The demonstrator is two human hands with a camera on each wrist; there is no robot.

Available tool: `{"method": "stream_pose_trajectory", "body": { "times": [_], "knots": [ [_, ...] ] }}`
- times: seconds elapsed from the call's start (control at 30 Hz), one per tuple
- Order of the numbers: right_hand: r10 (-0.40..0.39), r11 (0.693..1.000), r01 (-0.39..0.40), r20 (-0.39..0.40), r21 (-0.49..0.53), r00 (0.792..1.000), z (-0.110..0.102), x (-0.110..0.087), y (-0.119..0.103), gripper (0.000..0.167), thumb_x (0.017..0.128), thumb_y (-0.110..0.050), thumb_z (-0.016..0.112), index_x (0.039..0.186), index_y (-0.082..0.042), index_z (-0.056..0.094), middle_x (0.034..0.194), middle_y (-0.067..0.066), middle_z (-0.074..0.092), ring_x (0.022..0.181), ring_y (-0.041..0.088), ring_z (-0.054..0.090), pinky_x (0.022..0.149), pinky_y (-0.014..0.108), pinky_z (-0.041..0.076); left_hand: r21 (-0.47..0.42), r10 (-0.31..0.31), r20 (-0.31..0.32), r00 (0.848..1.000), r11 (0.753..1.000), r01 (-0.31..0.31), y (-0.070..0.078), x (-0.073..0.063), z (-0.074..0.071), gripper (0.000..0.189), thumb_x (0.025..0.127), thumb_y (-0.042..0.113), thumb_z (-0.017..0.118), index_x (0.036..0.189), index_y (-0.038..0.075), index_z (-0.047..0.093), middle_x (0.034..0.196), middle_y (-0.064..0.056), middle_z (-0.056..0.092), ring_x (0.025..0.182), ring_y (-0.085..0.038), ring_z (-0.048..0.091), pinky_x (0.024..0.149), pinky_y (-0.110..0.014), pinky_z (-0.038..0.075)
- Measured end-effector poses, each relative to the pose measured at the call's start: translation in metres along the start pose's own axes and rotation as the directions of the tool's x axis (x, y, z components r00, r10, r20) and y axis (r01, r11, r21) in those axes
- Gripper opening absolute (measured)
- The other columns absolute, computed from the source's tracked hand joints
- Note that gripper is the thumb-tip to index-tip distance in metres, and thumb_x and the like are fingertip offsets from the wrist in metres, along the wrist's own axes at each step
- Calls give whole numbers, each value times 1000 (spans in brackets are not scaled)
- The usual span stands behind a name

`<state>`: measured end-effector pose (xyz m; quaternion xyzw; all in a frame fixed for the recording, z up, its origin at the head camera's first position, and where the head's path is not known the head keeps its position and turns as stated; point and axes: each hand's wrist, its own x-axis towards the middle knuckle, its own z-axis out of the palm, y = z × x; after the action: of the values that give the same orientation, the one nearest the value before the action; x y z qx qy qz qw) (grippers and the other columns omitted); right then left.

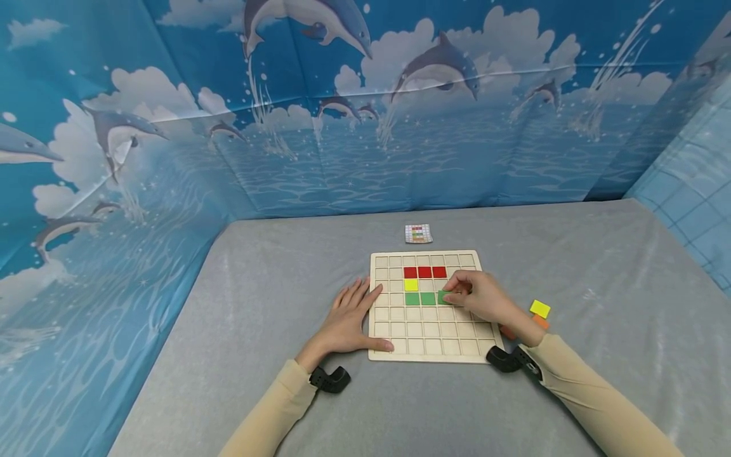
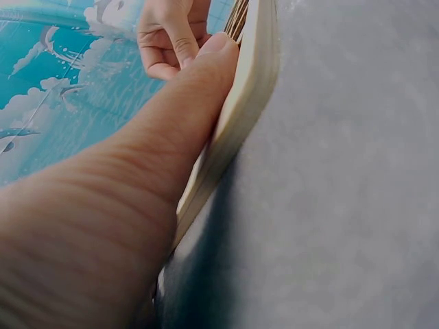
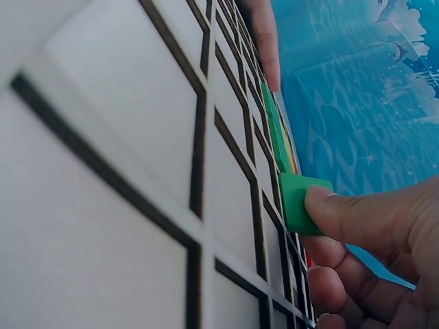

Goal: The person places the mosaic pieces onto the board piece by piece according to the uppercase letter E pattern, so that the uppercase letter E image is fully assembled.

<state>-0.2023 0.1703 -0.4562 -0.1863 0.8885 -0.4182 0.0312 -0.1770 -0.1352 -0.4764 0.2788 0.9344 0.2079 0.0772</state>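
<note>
A wooden grid board (image 1: 424, 353) lies flat on the table, with a row of three red tiles (image 1: 425, 272), a yellow tile (image 1: 411, 285) under the leftmost, and two green tiles (image 1: 419, 299) in a lower row. My right hand (image 1: 482, 297) pinches a third green tile (image 3: 296, 202) between thumb and fingers, tilted at the cell right of those two. On the board's left edge rests my left hand (image 1: 346, 320), fingers spread and straight, its thumb (image 2: 212, 65) lying over the near corner of the frame.
Beside the right wrist lie a loose yellow tile (image 1: 539, 309) and orange tiles (image 1: 540, 322), partly hidden by the forearm. Behind the board is a small pattern card (image 1: 419, 233). A dolphin-print curtain (image 1: 365, 158) hangs along the grey table's (image 1: 274, 266) far edge.
</note>
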Motion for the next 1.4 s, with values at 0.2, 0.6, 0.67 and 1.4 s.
{"method": "stream_pose_trajectory", "body": {
  "times": [0.2, 0.6, 0.67, 1.4],
  "knots": [
    [-3, 999, 2, -12, -50, 1000, -1, -3, -2, 6, 82, -8, 75, 86, -10, 72, 76, -3, 58, 64, 15, 49, 57, 29, 39, 0, 7, -1, 1000, 1000, -7, 0, 0, 1, 112, 71, 67, 69, 154, 19, 12, 158, -9, 2, 143, -24, -4, 112, -45, 0],
    [-24, 990, 17, -47, -139, 999, -2, -5, -6, 5, 82, -10, 76, 87, -9, 76, 78, -4, 59, 67, 14, 47, 60, 32, 39, 3, -2, 10, 1000, 1000, 2, 0, -1, 1, 113, 70, 67, 69, 154, 20, 11, 158, -8, 1, 143, -24, -4, 112, -44, -1],
    [-19, 989, 12, -46, -149, 999, -1, -5, -5, 4, 82, -10, 76, 86, -10, 76, 77, -4, 59, 67, 14, 48, 61, 32, 39, 10, 0, 9, 1000, 1000, 0, 0, -1, 1, 113, 70, 68, 69, 154, 20, 11, 158, -8, 1, 143, -24, -4, 112, -44, -1],
    [-37, 996, 44, 91, -79, 995, -18, -19, -6, 20, 86, -14, 71, 105, -5, 72, 80, -3, 55, 69, 16, 46, 59, 27, 39, 15, -7, 8, 1000, 1000, 7, 0, 0, 1, 113, 70, 69, 68, 155, 20, 10, 158, -7, 0, 143, -23, -5, 112, -43, -1]
  ]
}}
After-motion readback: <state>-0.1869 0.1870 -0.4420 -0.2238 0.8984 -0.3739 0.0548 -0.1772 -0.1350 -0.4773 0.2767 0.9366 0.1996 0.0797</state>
